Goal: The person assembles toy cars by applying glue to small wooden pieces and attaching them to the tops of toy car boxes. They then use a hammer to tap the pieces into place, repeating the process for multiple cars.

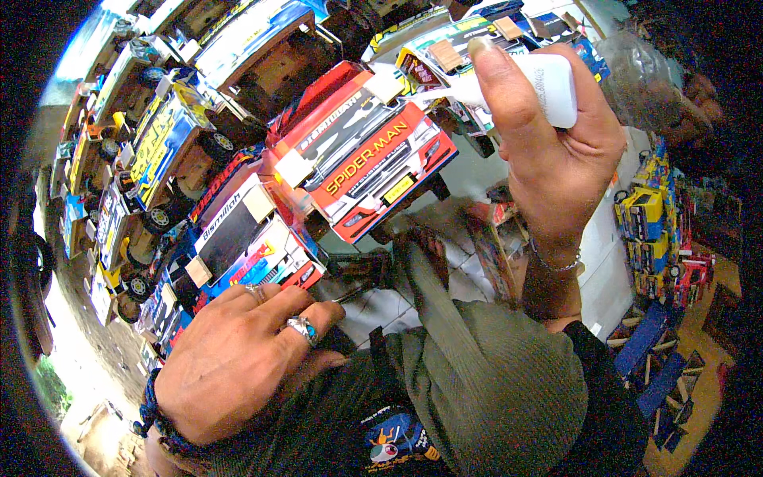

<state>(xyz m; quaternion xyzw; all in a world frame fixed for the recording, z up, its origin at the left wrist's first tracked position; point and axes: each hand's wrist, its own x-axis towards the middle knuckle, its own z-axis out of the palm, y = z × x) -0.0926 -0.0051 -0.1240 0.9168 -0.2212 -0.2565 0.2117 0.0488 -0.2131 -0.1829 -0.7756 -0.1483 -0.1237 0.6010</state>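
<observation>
My right hand [548,135] is closed round a white squeeze bottle [550,87], thumb on top. Its thin nozzle points left, with the tip close to the upper corner of a red toy truck [366,167]. That truck has a printed cab front and a small pale block [296,167] on its corner. Below and left of it is a second toy truck [254,238], white and red, with wooden blocks at its windscreen corners. My left hand [238,358], wearing rings, lies by this truck's lower front edge with its fingers curled; what they hold, if anything, is hidden.
Rows of colourful toy trucks [171,143] fill the left and far side. Smaller yellow and blue toy vehicles [644,215] stand at the right, with blue pieces [642,342] below them. A clear plastic bag [636,75] lies at upper right. White floor tiles [381,308] show below the trucks.
</observation>
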